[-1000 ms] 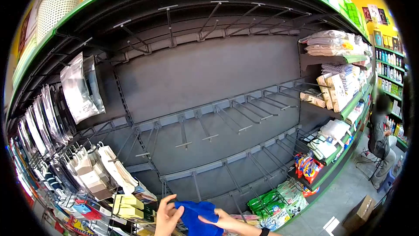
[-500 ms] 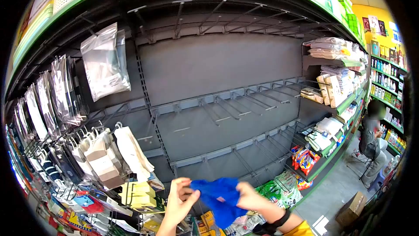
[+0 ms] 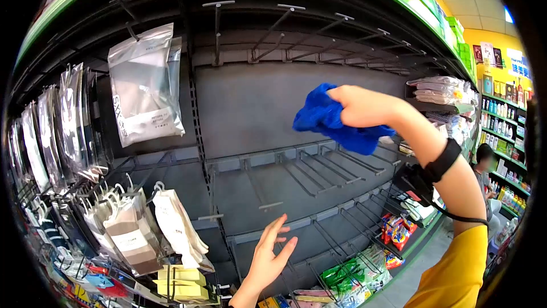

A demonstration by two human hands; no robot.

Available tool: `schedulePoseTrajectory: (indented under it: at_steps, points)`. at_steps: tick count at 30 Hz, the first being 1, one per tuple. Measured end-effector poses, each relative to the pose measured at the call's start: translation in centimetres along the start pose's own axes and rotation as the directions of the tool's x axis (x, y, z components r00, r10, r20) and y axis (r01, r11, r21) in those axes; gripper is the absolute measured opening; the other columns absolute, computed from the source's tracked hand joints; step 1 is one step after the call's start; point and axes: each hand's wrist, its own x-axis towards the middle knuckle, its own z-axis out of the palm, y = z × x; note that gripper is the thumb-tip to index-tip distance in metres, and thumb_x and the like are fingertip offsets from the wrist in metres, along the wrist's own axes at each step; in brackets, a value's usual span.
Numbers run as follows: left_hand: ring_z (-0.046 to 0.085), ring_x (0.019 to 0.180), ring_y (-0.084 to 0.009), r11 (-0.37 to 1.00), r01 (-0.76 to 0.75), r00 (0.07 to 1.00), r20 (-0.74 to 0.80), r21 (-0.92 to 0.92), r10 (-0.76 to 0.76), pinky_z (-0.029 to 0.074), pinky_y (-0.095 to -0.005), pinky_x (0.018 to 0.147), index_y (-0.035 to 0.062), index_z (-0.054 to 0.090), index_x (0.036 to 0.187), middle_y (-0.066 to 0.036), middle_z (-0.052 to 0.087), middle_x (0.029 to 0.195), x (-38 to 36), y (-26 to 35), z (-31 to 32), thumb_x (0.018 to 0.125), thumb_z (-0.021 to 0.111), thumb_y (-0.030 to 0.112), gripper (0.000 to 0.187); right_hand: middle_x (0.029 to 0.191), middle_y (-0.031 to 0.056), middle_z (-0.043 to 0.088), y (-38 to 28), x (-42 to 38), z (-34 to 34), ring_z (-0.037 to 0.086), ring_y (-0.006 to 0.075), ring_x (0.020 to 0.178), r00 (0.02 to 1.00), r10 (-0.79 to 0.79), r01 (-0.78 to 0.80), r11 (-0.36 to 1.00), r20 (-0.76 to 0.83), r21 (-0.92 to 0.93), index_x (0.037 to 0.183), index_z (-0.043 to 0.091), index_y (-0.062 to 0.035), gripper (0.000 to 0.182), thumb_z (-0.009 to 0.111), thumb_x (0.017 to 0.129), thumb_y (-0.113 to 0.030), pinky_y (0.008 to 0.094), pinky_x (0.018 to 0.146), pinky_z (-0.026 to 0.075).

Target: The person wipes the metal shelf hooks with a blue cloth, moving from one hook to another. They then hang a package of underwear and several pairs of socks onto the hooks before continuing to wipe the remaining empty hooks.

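A bunched blue cloth (image 3: 322,115) is gripped in my right hand (image 3: 364,107), raised in front of the upper grey back panel (image 3: 250,100). Part of the cloth hangs down below my fingers. My left hand (image 3: 268,258) is lower down, fingers spread and holding nothing, in front of the lower rack hooks. Bare metal hooks (image 3: 302,174) stick out from the panel beneath the cloth. Around my right wrist is a black band (image 3: 444,160) with a cable running along the forearm.
On the left hang clear plastic packs (image 3: 147,88) and socks on small hangers (image 3: 174,222). To the right, shelves hold folded packs (image 3: 441,91) and orange detergent bags (image 3: 397,231). Green bags (image 3: 350,271) lie low down. A seated person (image 3: 487,177) is at the far right.
My right hand has lifted the blue cloth up and to the right, towards the back panel. My left hand has let go of the cloth and opened. The view has shifted a little.
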Motion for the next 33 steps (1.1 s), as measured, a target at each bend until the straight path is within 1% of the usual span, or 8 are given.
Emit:
schedulePoseTrajectory:
  at_steps: [9, 12, 15, 19, 21, 26, 30, 33]
  points:
    - [0.053, 0.099, -0.0210, 0.999, 0.040, 0.935, -0.353, 0.001, -0.037, 0.047, -0.0318, 0.078, 0.0007, 0.020, 0.139, -0.017, 0.045, 0.118, 4.1, -2.2, -1.8, 0.079, 0.065, 0.010, 0.075, 0.096, 0.0218, 0.062, 1.8, 10.3, 5.5, 0.059, 0.0362, 0.093, 0.973, -0.199, 0.208, 0.976, 0.121, -0.067, 0.101, 0.058, -0.0015, 0.033, 0.049, 0.070, -0.002, 0.0416, 0.079, 0.046]
    - [0.053, 0.088, -0.0179, 0.940, 0.061, 0.926, -0.369, 0.336, 0.072, 0.047, -0.0288, 0.073, 0.0030, 0.036, 0.134, -0.013, 0.048, 0.115, 5.1, -1.6, -2.4, 0.079, 0.065, 0.006, 0.062, 0.103, 0.0228, 0.059, 2.4, 15.1, 9.6, 0.055, 0.0366, 0.101, 0.888, -0.453, 0.459, 0.879, 0.075, -0.126, 0.103, 0.058, -0.0023, 0.033, 0.049, 0.071, 0.000, 0.0414, 0.084, 0.045]
    - [0.053, 0.082, -0.0241, 0.734, -0.005, 0.915, -0.293, 0.680, 0.278, 0.047, -0.0320, 0.067, 0.0032, 0.056, 0.117, -0.008, 0.053, 0.095, 5.5, -2.3, -3.1, 0.072, 0.068, 0.007, 0.047, 0.113, 0.0223, 0.054, 0.3, 16.7, 12.1, 0.051, 0.0360, 0.107, 0.865, -0.422, 0.472, 0.867, 0.274, -0.156, 0.113, 0.056, -0.0057, 0.042, 0.047, 0.072, 0.003, 0.0441, 0.090, 0.042]
    - [0.053, 0.081, -0.0239, 0.684, -0.054, 0.921, -0.229, 0.727, 0.315, 0.047, -0.0334, 0.065, 0.0028, 0.057, 0.116, -0.007, 0.054, 0.093, 5.8, -1.9, -3.8, 0.071, 0.067, 0.006, 0.046, 0.123, 0.0172, 0.052, 1.9, 17.0, 14.9, 0.049, 0.0344, 0.113, 0.748, -0.391, 0.516, 0.851, 0.536, -0.098, 0.122, 0.053, -0.0138, 0.049, 0.045, 0.075, -0.001, 0.0423, 0.092, 0.041]
    - [0.053, 0.080, -0.0238, 0.688, -0.052, 0.923, -0.229, 0.724, 0.311, 0.047, -0.0334, 0.065, 0.0025, 0.057, 0.116, -0.007, 0.054, 0.093, 6.0, -1.9, -3.7, 0.071, 0.067, 0.005, 0.046, 0.110, 0.0212, 0.056, 4.1, 17.9, 14.8, 0.051, 0.0354, 0.107, 0.728, -0.315, 0.531, 0.821, 0.609, -0.209, 0.119, 0.056, -0.0113, 0.049, 0.047, 0.072, -0.001, 0.0401, 0.091, 0.041]
    - [0.055, 0.075, -0.0247, 0.760, -0.056, 0.921, -0.260, 0.647, 0.289, 0.047, -0.0327, 0.063, 0.0014, 0.059, 0.112, -0.012, 0.054, 0.089, 6.0, -1.9, -3.6, 0.071, 0.066, -0.004, 0.043, 0.104, 0.0184, 0.062, 7.0, 16.7, 10.5, 0.058, 0.0340, 0.093, 0.670, 0.167, 0.311, 0.822, 0.724, -0.477, 0.106, 0.061, -0.0044, 0.037, 0.048, 0.072, -0.009, 0.0408, 0.079, 0.044]
    - [0.056, 0.076, -0.0234, 0.771, -0.082, 0.921, -0.248, 0.632, 0.301, 0.050, -0.0315, 0.059, -0.0002, 0.058, 0.112, -0.013, 0.053, 0.091, 6.1, -2.1, -3.8, 0.071, 0.061, -0.009, 0.042, 0.104, 0.0204, 0.061, 5.8, 17.2, 7.9, 0.058, 0.0316, 0.097, 0.883, -0.122, 0.191, 0.975, 0.454, -0.111, 0.110, 0.059, -0.0019, 0.040, 0.050, 0.071, -0.008, 0.0398, 0.080, 0.045]
    - [0.057, 0.077, -0.0234, 0.764, -0.090, 0.920, -0.239, 0.639, 0.309, 0.051, -0.0317, 0.059, -0.0005, 0.058, 0.112, -0.013, 0.053, 0.093, 6.0, -2.1, -3.8, 0.071, 0.061, -0.009, 0.042, 0.109, 0.0201, 0.059, 1.5, 18.0, 9.0, 0.057, 0.0320, 0.100, 0.884, -0.328, 0.285, 0.943, 0.334, 0.173, 0.116, 0.056, -0.0050, 0.046, 0.049, 0.071, -0.002, 0.0377, 0.084, 0.044]
